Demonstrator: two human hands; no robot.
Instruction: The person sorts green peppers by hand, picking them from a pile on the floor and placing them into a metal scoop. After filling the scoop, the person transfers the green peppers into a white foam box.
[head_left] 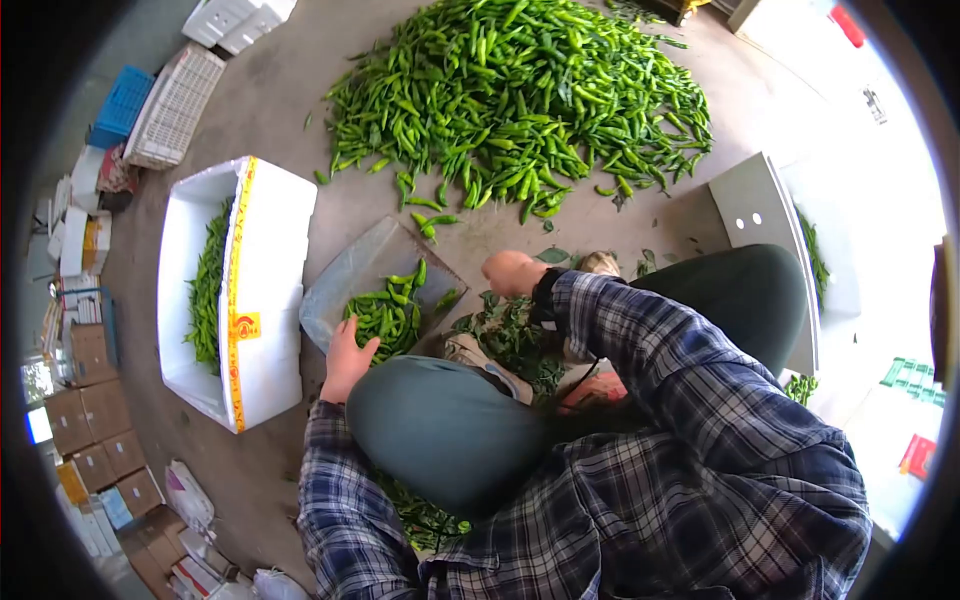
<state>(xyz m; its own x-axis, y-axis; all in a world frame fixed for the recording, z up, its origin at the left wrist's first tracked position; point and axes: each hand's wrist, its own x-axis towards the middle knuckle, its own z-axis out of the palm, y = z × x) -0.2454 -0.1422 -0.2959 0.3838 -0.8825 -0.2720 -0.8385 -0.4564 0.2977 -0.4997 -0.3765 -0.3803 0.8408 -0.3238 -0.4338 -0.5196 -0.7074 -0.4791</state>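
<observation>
My left hand rests at the edge of a small heap of green chili peppers, its thumb apart from the fingers. These peppers lie in a grey scoop-like tray on the floor, left of my shoes. My right hand hovers just right of the tray, its fingers curled; whatever it may hold is hidden. Below it, loose green leaves lie between my feet. Ahead, a large pile of green chili peppers covers the floor.
A white foam box with peppers inside stands at left, banded with yellow tape. Another pale box with peppers is at right. A white crate, a blue crate and cardboard boxes line the left side.
</observation>
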